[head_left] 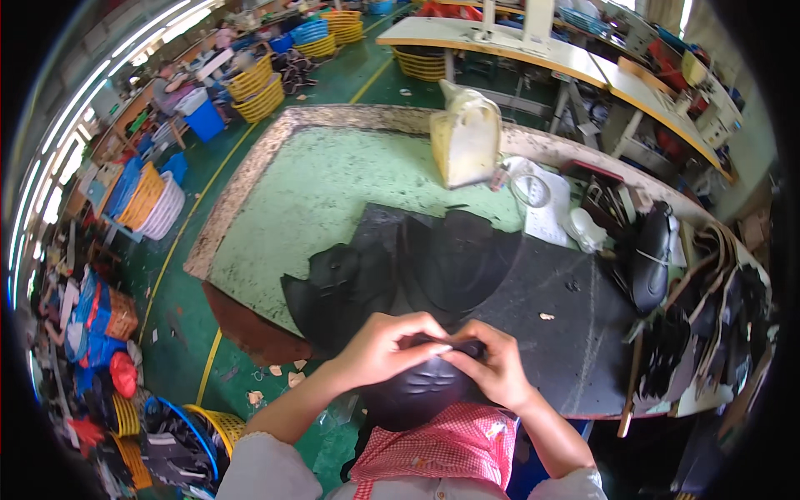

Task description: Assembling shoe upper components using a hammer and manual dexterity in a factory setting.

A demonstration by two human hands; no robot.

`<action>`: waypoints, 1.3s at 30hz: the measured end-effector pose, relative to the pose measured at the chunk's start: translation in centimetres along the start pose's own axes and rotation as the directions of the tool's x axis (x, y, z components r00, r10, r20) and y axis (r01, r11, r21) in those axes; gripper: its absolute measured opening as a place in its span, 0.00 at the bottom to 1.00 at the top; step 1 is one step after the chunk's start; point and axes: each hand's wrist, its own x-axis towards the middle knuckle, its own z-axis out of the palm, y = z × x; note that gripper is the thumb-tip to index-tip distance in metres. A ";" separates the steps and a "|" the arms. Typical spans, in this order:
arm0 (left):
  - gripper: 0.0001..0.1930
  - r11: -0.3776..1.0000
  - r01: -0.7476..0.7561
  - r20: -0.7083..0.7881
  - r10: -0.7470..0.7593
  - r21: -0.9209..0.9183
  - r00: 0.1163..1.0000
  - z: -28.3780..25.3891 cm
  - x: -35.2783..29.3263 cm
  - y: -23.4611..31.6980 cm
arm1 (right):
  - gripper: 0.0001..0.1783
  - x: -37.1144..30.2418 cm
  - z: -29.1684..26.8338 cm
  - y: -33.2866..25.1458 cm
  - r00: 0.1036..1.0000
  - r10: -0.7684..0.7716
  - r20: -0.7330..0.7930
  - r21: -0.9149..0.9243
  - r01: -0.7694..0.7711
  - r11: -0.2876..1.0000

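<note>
My left hand (pixel 393 343) and my right hand (pixel 498 360) meet close to my body at the near edge of the table. Both are closed, thumbs and fingers pinching the upper edge of a black leather-like piece (pixel 419 387). It hangs below my fingers, in front of a red checked apron (pixel 450 442), and has raised ridges on its face. Just beyond my hands lie more black cut pieces, one ridged (pixel 346 287) and one smoother and rounded (pixel 467 258). My fingers partly hide the pinched edge.
A dark mat (pixel 575 342) covers the near right of the green tabletop (pixel 283 200). Farther back stand a cut yellowish plastic jug (pixel 471 142), a tape roll (pixel 531 190) and a white cup (pixel 586 229). At right are a tied black bundle (pixel 652 258) and hanging strips (pixel 708 308).
</note>
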 end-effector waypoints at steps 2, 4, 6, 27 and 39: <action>0.06 0.999 -0.010 -0.010 0.011 0.049 1.000 -0.7 -0.1 -0.4 | 0.10 0.6 0.6 0.3 0.999 0.044 0.023 0.059 -0.045 0.997; 0.06 0.999 -0.034 -0.010 0.034 0.019 0.999 -1.0 -0.2 -0.7 | 0.11 1.1 0.7 0.6 0.998 0.025 0.060 0.118 -0.032 0.992; 0.06 0.998 -0.055 0.019 0.054 0.040 0.998 -1.3 -0.4 -0.7 | 0.11 1.4 0.4 0.7 0.995 -0.012 0.102 0.164 -0.005 0.986; 0.11 0.969 -0.246 0.068 0.246 -0.012 0.967 0.3 1.5 -0.3 | 0.15 0.9 -2.4 -0.5 0.906 -0.423 0.026 -0.138 0.422 0.896; 0.15 0.553 -0.593 0.196 0.614 0.586 0.765 5.6 4.3 0.5 | 0.21 -10.7 -18.2 2.5 0.647 0.055 -0.760 -0.604 -0.736 0.307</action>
